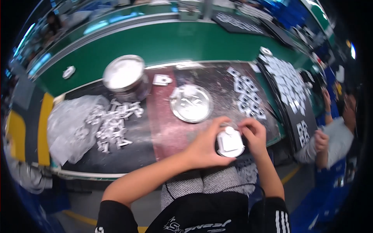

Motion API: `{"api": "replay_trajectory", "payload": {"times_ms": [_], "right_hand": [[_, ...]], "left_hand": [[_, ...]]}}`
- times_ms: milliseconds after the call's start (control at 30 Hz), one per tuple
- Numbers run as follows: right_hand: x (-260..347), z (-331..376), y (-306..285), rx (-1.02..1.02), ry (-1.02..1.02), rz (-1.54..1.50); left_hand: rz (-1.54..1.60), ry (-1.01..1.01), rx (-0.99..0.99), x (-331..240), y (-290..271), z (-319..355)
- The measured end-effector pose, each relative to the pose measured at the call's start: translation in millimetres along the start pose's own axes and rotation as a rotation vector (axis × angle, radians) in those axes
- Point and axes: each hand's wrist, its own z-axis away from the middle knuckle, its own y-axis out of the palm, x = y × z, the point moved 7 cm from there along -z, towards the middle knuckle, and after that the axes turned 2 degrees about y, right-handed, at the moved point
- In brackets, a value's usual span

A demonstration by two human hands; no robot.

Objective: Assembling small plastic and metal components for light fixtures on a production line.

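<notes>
In front of my body, at the near edge of the table, my left hand (206, 146) is wrapped round a white round plastic part (230, 143). A squarish raised piece and a small knob show on its upper face. My right hand (255, 136) is at its upper right side, thumb and forefinger pinched together close to the knob. Whatever lies between those fingertips is too small and blurred to make out. Just beyond my hands a shallow round metal dish (206, 106) holds small pale pieces.
Left are a pile of white plastic parts (112, 126), a clear plastic bag (72, 132) and a round metal tin (125, 73). Rows of small white-and-dark parts (248, 95) lie right. Beyond, a black tray (289, 116) carries many white pieces, beside another person's hand (321, 140).
</notes>
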Motion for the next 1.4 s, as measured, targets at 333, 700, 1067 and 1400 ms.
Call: {"api": "replay_trajectory", "payload": {"times_ms": [333, 700, 1067, 1400], "right_hand": [[-1.3, 22.1, 17.0, 0.004, -0.182, 0.326], [32.5, 17.1, 47.5, 0.210, -0.251, 0.620], [38.3, 9.1, 51.8, 0.268, -0.160, 0.579], [38.2, -3.8, 58.0, 0.272, -0.126, 0.580]], "left_hand": [[-0.496, 0.213, -0.645, -116.5, -198.9, 94.3], [-0.966, -0.309, -1.141, 18.7, -558.4, 90.4], [-0.984, 0.045, -1.483, -14.1, -675.4, 138.3], [-1.208, -1.009, -1.403, 19.0, -774.2, 240.6]]}}
